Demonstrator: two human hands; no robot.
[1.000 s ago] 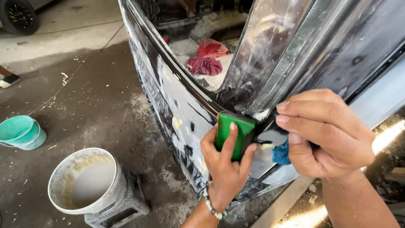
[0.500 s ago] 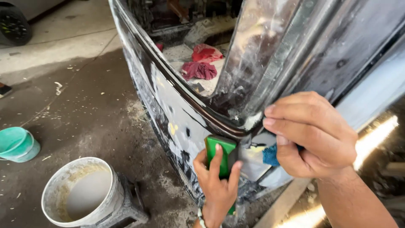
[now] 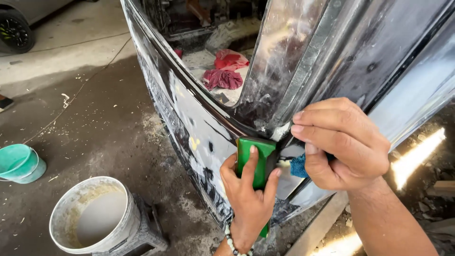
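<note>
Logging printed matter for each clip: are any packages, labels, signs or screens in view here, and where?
None in view. The containers are unlabelled: a white bucket on the floor at lower left and a teal tub at the left edge. The left hand presses a plain green block.

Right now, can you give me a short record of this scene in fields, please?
place: workshop floor beside a dark car body panel
left hand: presses a green sanding block against the panel
right hand: holds a blue cloth, knuckles near the panel edge
wrist: bead bracelet on the left
floor: white bucket on a stand, teal bucket
inside car: red rags
</note>
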